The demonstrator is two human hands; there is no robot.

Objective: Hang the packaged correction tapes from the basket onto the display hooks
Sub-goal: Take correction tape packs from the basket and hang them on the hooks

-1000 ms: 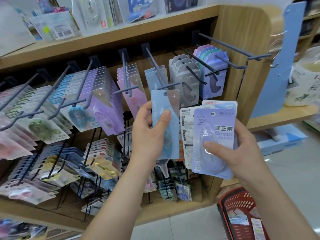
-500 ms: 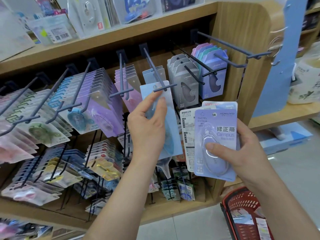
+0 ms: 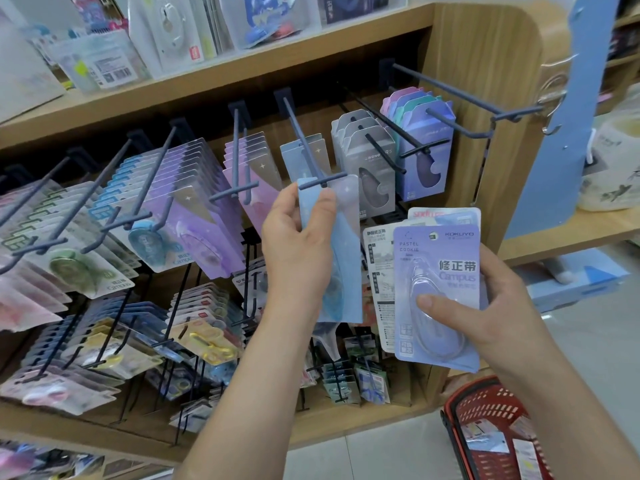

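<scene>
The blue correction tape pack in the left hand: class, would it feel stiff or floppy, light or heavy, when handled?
Probably fairly stiff: the blue correction tape pack stands flat though the left hand holds it by one side only. Likely light, since thumb and fingers alone carry it. Its glossy face may be slippery.

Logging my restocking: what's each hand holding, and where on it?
The left hand pinches the light blue pack near its top edge, at the hook. The right hand grips a stack of packs, purple pack in front, thumb on its blister.
</scene>
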